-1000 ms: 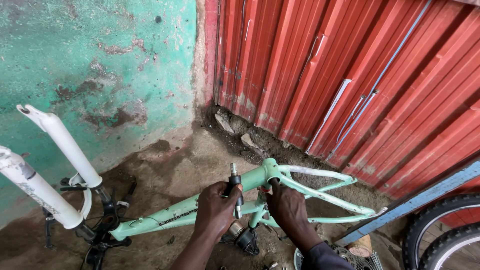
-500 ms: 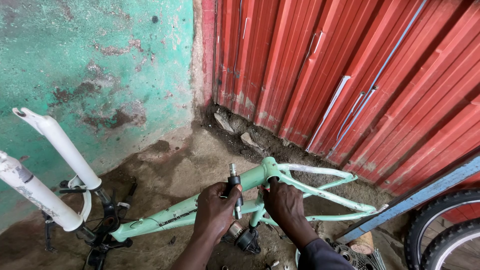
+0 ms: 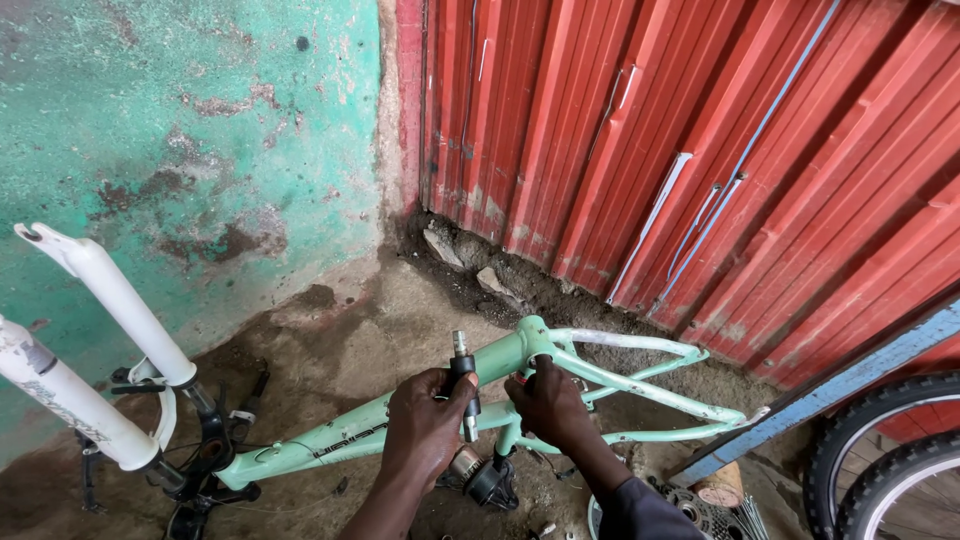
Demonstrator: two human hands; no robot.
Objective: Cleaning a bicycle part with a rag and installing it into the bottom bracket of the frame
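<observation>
While the mint-green bicycle frame (image 3: 350, 440) lay as before, the left hand (image 3: 425, 425) kept clenching a black-handled tool (image 3: 463, 385); the right hand (image 3: 550, 405) still gripped the frame.

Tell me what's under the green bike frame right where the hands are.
Below the mint-green frame a black pedal shows over dirt ground. The left hand and right hand cover the tube there.

Glossy painted-metal frame (image 3: 330, 440) — ribbed sheet-metal wall (image 3: 700, 150).

Red corrugated metal sheeting (image 3: 700, 150) meets a worn green wall (image 3: 190, 130); two tyres (image 3: 890, 460) lean right.
</observation>
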